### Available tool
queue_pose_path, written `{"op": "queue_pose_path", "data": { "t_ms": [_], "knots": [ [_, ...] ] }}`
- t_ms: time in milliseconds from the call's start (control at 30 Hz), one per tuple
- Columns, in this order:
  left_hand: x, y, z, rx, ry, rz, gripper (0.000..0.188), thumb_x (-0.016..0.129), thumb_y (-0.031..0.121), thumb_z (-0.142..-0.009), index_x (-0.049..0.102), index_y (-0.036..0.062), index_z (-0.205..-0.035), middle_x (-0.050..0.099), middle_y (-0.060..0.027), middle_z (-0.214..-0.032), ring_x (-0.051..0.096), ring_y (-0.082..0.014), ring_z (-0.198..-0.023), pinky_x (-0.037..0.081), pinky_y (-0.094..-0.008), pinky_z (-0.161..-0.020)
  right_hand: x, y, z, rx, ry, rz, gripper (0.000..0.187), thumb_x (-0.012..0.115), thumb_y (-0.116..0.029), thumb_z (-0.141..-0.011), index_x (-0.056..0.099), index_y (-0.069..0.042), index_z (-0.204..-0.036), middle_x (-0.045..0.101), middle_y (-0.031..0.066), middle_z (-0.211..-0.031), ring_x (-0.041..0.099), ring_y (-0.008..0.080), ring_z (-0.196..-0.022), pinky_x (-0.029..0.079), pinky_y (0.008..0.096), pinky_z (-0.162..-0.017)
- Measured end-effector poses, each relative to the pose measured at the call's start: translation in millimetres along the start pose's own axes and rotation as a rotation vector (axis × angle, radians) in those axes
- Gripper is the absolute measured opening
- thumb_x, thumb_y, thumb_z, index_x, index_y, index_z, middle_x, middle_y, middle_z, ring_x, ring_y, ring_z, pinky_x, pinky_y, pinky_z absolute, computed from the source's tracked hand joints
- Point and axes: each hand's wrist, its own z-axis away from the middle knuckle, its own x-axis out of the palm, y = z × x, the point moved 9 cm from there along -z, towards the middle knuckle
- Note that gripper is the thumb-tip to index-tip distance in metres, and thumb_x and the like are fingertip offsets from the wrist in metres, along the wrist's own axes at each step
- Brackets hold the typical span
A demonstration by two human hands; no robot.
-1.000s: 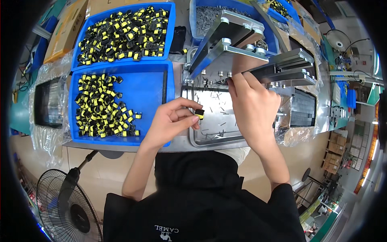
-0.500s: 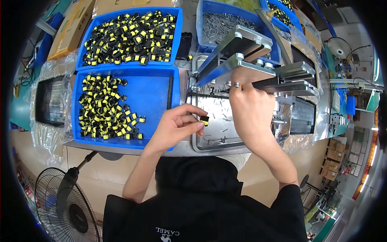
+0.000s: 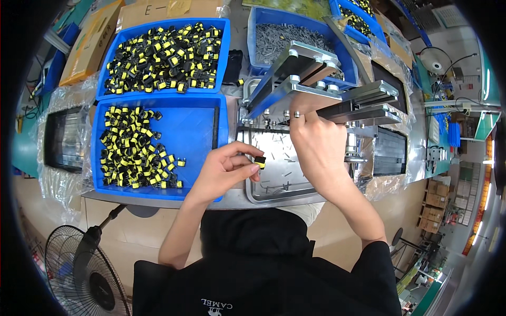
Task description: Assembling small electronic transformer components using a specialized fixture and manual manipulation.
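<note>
Here, our left hand (image 3: 224,171) pinches a small black-and-yellow part (image 3: 260,161) over the metal tray (image 3: 274,176)'s left edge; our right hand (image 3: 319,147) bends at the metal machine (image 3: 316,94) by the tray's far edge, its grip we cannot tell.

Beige floor (image 3: 137,226) — black fan (image 3: 101,290) left, stacked cartons (image 3: 436,203) right — blurred strips (image 3: 479,228), probably lights.

Black top (image 3: 263,282), sleeves (image 3: 375,266) seemingly short
</note>
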Motion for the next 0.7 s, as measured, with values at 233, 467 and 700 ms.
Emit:
{"op": "queue_pose_path", "data": {
  "t_ms": [233,467,700],
  "knots": [
    [-1,-2,0,0.012,-0.017,-0.004,0.026,0.065,-0.002,-0.096,0.061,-0.0046,-0.122,0.07,-0.0092,-0.096,0.07,-0.0156,-0.088,0.057,-0.0283,-0.077,-1,0,-1,0.007,-0.012,-0.021,0.025,0.068,-0.003,-0.072,0.064,0.0,-0.097,0.064,0.007,-0.075,0.071,0.0229,-0.062,0.055,0.0333,-0.051],
    [-1,-1,0,-0.005,0.019,0.012,0.026,0.066,-0.006,-0.093,0.062,-0.0072,-0.119,0.069,-0.0117,-0.096,0.069,-0.0175,-0.084,0.058,-0.0312,-0.077,-6,3,4,-0.019,0.082,-0.118,0.01,0.07,0.0,-0.074,0.065,-0.003,-0.082,0.063,0.0082,-0.071,0.068,0.0242,-0.058,0.051,0.0339,-0.05],
    [-15,-4,5,0.075,0.058,0.059,0.027,0.067,-0.005,-0.09,0.066,-0.0052,-0.117,0.07,-0.019,-0.107,0.067,-0.0187,-0.075,0.055,-0.0303,-0.065,-43,31,77,0.174,0.287,-0.525,0.01,0.067,0.004,-0.084,0.063,-0.002,-0.091,0.055,0.002,-0.068,0.053,0.0131,-0.049,0.04,0.0266,-0.047]
  ]
}}
